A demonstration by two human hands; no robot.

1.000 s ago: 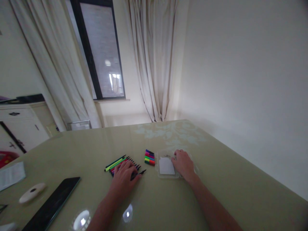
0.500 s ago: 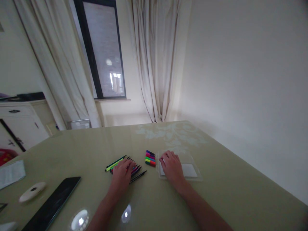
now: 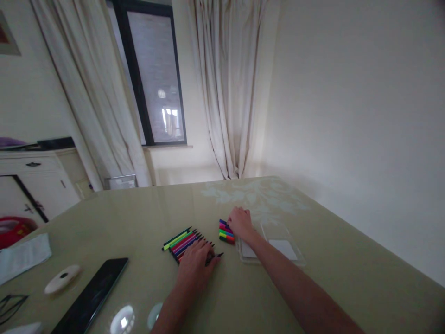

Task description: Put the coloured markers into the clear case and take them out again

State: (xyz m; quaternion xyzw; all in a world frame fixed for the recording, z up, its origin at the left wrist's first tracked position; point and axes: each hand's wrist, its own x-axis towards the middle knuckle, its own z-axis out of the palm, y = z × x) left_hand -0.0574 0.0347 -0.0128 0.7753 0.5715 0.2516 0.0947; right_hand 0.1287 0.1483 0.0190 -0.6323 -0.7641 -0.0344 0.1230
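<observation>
A slanted row of felt-tip pens (image 3: 183,242) in several colours lies on the table, black tips pointing away to the right. My left hand (image 3: 197,260) rests over the near end of the row, fingers bent across the pens and thumb apart beside a black pen tip. Right of the pens, short coloured pen caps (image 3: 226,234) are stacked in a small row. My right hand (image 3: 240,222) is closed at the far right end of these caps; whatever its fingertips hold is hidden. Below its wrist lies a clear plastic case (image 3: 301,260) with white paper inside.
On the left lie a black tablet or phone (image 3: 92,294), an oval white object (image 3: 62,279), a pale folded cloth or paper (image 3: 24,257) and dark-framed glasses (image 3: 12,307). The table (image 3: 333,278) runs along a white wall on the right.
My right hand has moved from the clear case up to the caps and its fingers have curled in. My left hand has shifted toward the near pens, uncovering more of the row. The view has turned slightly left.
</observation>
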